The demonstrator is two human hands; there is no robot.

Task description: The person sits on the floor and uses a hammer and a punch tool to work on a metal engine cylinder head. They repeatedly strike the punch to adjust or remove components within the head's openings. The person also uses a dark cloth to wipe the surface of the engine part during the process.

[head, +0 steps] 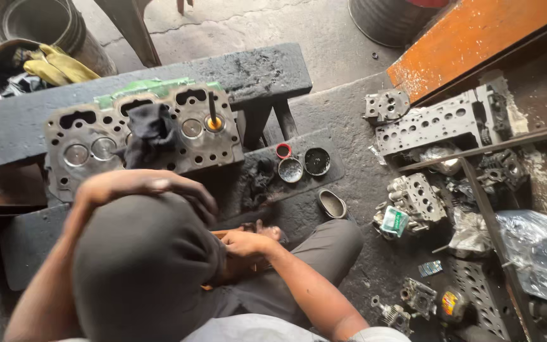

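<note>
— What is being done with the left hand [153,185]?

— It is being laid flat on the dark cloth head covering [140,266], fingers spread and gently curved. Nothing is being gripped by it.

— And the right hand [248,243]?

— It is being kept low, by the lap and the grey trouser leg [324,247]. The fingers are being curled toward something dark and a bit of orange-brown. Whether anything is actually being clasped cannot be told.

— Where is the cylinder head [96,149] being kept?

— It is being supported on the blackened bench [261,69], just beyond the covered head, face up, with its round valve seats showing. A dark rag [150,130] is being left draped across its middle, and a thin valve stem [212,107] is being held upright in the port near its right end.

— What is being kept beside it?

— Two small open tins [304,166] and a red cap [283,150] are being kept on the greasy slab to the right, with an oval dish [332,204] nearer the knee. Yellow gloves [58,63] are being stored at the far left. More engine castings [438,120] are being piled well apart, on the right.
</note>
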